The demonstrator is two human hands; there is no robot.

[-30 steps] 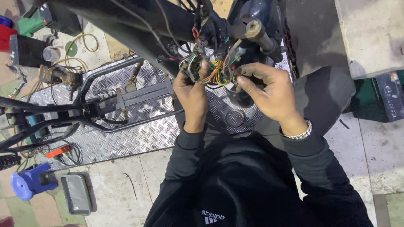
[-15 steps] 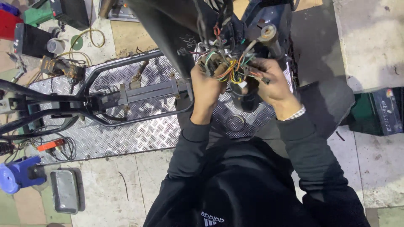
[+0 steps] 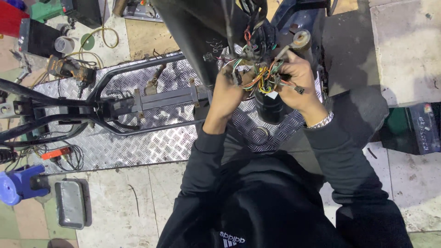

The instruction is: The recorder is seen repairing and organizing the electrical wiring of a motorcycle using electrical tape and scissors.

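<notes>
A tangle of coloured wires [image 3: 262, 78] hangs from the front of a stripped black scooter frame [image 3: 138, 103]. My left hand [image 3: 227, 94] grips the left side of the bundle from below. My right hand [image 3: 298, 82] holds its right side, with a small black connector [image 3: 299, 89] at the fingertips. A black cylindrical steering tube [image 3: 268, 108] stands under the wires between both hands. On my right wrist is a metal watch band [image 3: 320, 122]. Both arms wear black sleeves.
The frame lies on a silver checker plate [image 3: 138, 147]. To the left are a power drill [image 3: 69, 69], an orange tool [image 3: 55, 153], a blue stool [image 3: 16, 183] and a grey metal tray [image 3: 70, 203]. A dark battery box [image 3: 425, 128] sits at the right.
Both hands have shifted slightly on the wire bundle, staying closed on it. The view has moved, so the frame and hands sit higher and further right.
</notes>
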